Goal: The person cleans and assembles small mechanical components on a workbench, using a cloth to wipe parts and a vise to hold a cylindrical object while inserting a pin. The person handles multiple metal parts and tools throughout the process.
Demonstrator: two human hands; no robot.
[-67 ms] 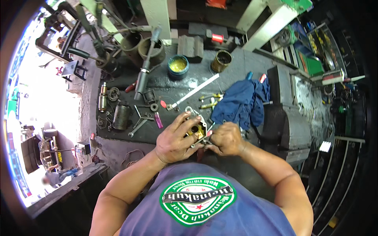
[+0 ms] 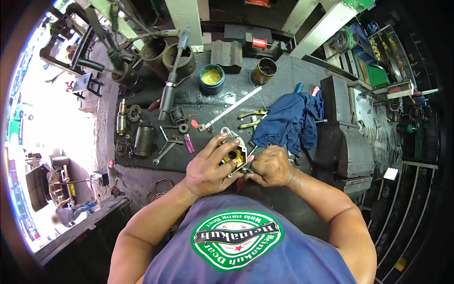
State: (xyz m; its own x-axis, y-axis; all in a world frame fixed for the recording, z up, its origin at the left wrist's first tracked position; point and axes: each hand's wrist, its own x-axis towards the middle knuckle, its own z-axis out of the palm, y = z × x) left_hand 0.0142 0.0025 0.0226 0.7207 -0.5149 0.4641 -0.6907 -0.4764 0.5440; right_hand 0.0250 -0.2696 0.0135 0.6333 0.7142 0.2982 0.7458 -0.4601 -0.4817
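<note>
My left hand [image 2: 208, 165] is wrapped over a light metal housing [image 2: 241, 154] with bolt ears round its rim and yellowish grease inside. Its fingers spread across the housing and press on its edge. Close against the right side of the housing, my right hand [image 2: 272, 166] is closed in a fist. A small reddish bit [image 2: 250, 159] shows beside its fingers; the fist hides what it grips. Just left of the housing lie a pink lighter [image 2: 189, 144] and a wrench [image 2: 167, 150] on the dark bench.
Farther back stand a blue tub of yellow grease [image 2: 212, 78] and a brown can [image 2: 264, 71]. A blue cloth [image 2: 286, 120] lies right of yellow-handled pliers [image 2: 252, 119]. Cylindrical motor parts [image 2: 144, 140] are at left. A large vise [image 2: 347, 146] borders the bench at right.
</note>
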